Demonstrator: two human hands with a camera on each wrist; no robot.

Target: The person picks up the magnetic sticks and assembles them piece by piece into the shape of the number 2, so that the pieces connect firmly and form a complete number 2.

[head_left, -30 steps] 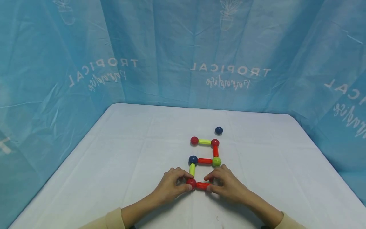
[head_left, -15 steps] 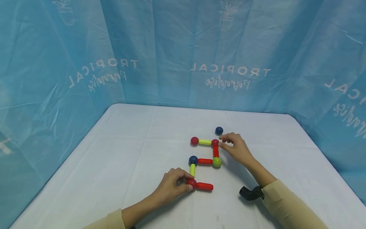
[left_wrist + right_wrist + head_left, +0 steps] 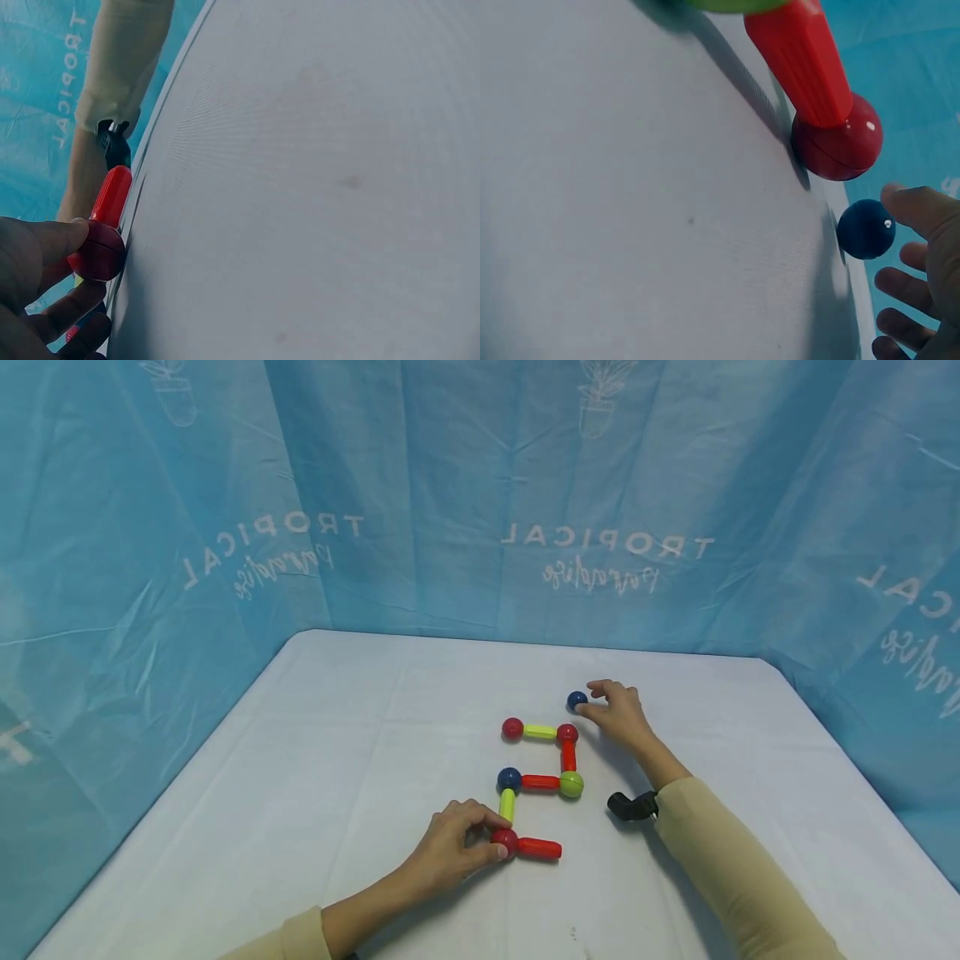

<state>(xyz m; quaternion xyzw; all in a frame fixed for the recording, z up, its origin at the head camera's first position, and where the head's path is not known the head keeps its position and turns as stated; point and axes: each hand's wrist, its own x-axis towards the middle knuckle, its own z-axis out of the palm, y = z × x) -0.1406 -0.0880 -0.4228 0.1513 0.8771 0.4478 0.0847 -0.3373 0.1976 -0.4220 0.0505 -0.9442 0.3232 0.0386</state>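
Note:
My left hand pinches a red ball between thumb and fingers at the near left corner of a chain of balls and rods. A red rod sticks out rightward from that ball, its right end free. From the same ball a yellow-green rod runs up to a dark blue ball. My right hand is at a loose blue ball beyond the chain, thumb and fingers spread apart. Its thumb tip is right beside the ball; whether it touches cannot be told.
Farther along, the chain has a red rod, a green ball, another red rod, a red ball, a yellow-green rod and an end red ball. Blue printed curtains enclose the white table.
My right hand has left the near red rod and moved away across the table to the loose blue ball. The left hand stays on its red ball.

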